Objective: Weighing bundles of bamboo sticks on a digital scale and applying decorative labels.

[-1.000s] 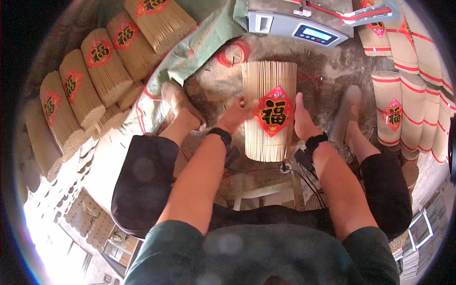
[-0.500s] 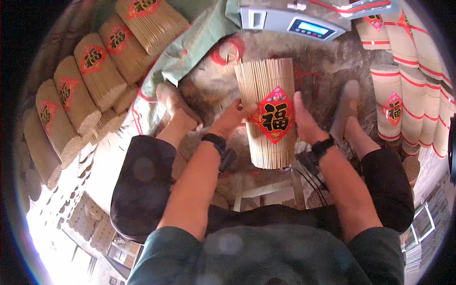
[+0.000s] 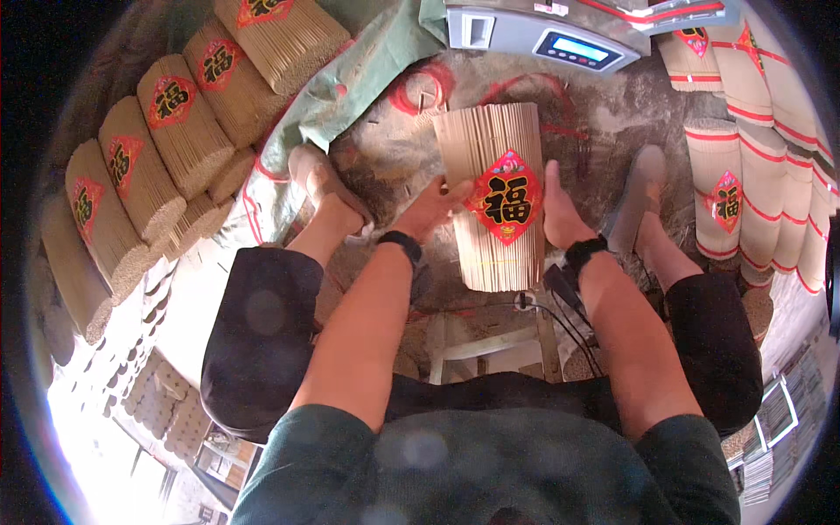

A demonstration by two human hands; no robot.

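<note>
Stick bundle point(image 3: 490, 138) bears a red diamond label point(image 3: 509, 199) with bold black writing.

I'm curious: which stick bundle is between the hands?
The middle bundle, between the left hand and right hand; others are in the left pile or right pile.

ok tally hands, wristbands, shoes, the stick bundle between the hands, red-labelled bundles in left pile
Bare hands: 2
Black wristbands: 2
Shoes: 2
Stick bundle between the hands: 1
Red-labelled stick bundles, left pile: 5
Total: 12
</note>
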